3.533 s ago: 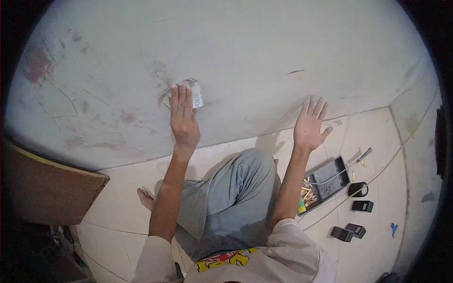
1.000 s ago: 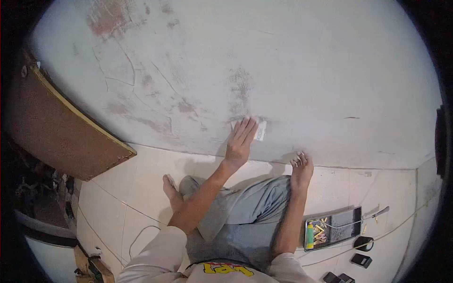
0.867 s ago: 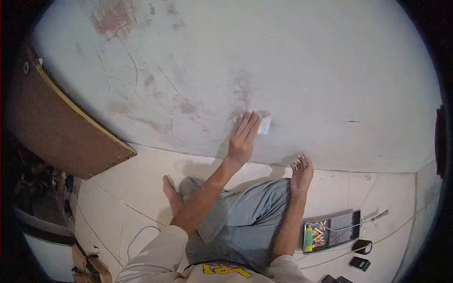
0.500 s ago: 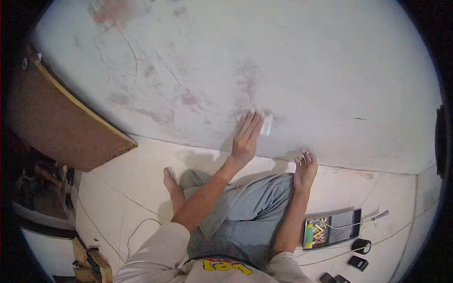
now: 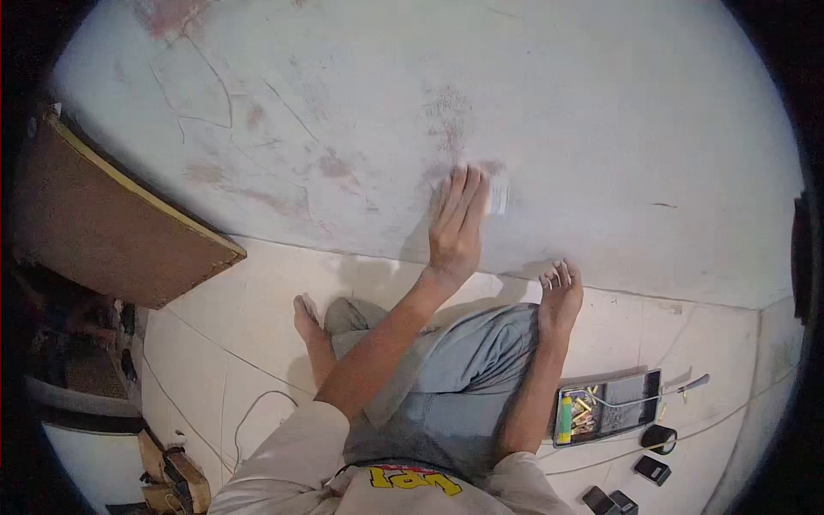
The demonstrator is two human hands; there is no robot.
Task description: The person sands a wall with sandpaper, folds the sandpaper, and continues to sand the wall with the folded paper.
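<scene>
My left hand (image 5: 457, 225) lies flat against the white wall (image 5: 601, 129), its fingers stretched upward and close together. Under those fingers is a small white sheet with faint print (image 5: 498, 196), looking like the back of a piece of sandpaper. Most of it is hidden by the hand. Just above the fingertips the wall has a reddish-brown scuffed patch (image 5: 448, 116). My right hand (image 5: 560, 299) rests by my knee, palm up, with loosely bent fingers apart and whitish fingertips. It holds nothing.
At the left stands a brown board (image 5: 129, 215) with a yellowish edge. To the right on the tiled floor lies a black tray (image 5: 631, 403) with brass-coloured pieces and a green-yellow tube (image 5: 566, 421). Near it are a black round roll (image 5: 659, 439) and a dark box (image 5: 652, 469).
My left hand has slid slightly up and to the right on the wall with the sheet beneath it. My right hand has stayed by the knee. The view has shifted a little.
</scene>
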